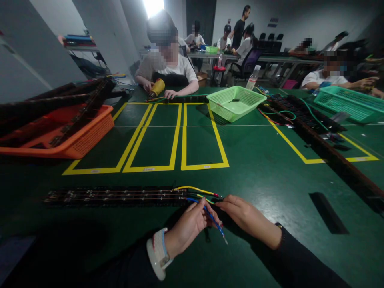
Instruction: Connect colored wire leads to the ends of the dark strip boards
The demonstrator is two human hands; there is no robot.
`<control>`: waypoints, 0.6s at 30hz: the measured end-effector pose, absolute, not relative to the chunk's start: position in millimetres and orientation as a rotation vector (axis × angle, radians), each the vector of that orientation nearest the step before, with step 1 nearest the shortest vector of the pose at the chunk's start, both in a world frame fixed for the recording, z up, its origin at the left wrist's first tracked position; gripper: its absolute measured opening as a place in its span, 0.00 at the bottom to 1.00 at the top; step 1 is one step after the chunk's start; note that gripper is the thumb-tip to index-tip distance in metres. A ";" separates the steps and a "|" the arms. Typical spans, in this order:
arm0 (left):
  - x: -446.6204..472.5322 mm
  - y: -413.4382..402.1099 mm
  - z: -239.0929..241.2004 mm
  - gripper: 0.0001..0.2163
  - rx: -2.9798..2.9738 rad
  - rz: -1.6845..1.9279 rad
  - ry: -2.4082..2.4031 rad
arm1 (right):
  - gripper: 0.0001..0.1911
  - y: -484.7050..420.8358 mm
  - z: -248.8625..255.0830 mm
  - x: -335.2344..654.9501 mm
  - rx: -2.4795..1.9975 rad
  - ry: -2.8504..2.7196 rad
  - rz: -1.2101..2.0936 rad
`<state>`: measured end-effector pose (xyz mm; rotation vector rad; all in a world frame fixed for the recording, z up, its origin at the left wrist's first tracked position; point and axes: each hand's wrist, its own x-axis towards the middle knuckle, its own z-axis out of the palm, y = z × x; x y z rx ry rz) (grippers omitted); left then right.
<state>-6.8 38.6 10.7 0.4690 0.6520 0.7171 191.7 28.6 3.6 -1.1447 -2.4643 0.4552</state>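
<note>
A long dark strip assembly [120, 197] with shiny metal points along it lies across the green table in front of me. From its right end come a yellow wire [196, 188], a green-yellow wire [206, 199] and a blue wire [213, 218]. My left hand [192, 224] is closed around the blue wire, whose bare metal tip sticks out below the fingers. Just right of it, my right hand [243, 216] pinches at the ends of the green-yellow and yellow wires. Its fingertips partly hide what they grip.
An orange basket [93, 134] with dark strips stands at left. Yellow tape frames [177, 138] mark the table beyond. A light green basket [237, 110] and a teal basket [351, 106] stand farther back. A black piece [328, 212] lies at right. Across the table a person holds a yellow tool [157, 88].
</note>
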 end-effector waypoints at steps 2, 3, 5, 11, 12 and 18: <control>-6.6 39.5 11.3 0.12 0.456 0.711 0.655 | 0.15 29.7 3.9 189.9 -1.137 -2.490 0.465; -6.5 39.8 11.5 0.12 0.454 0.710 0.656 | 0.14 30.2 4.6 189.5 -1.140 -2.493 0.449; -6.5 40.2 11.3 0.13 0.452 0.715 0.652 | 0.13 30.5 7.6 189.8 -1.142 -2.455 0.370; -9.5 38.9 9.3 0.15 0.430 0.711 0.670 | 0.26 23.3 22.0 191.0 -0.752 -2.511 0.200; -10.0 38.7 9.0 0.16 0.440 0.702 0.679 | 0.28 21.4 23.4 189.4 -0.696 -2.553 0.161; -7.6 40.3 9.4 0.19 0.440 0.732 0.657 | 0.18 16.5 21.9 183.4 -0.762 -2.639 0.073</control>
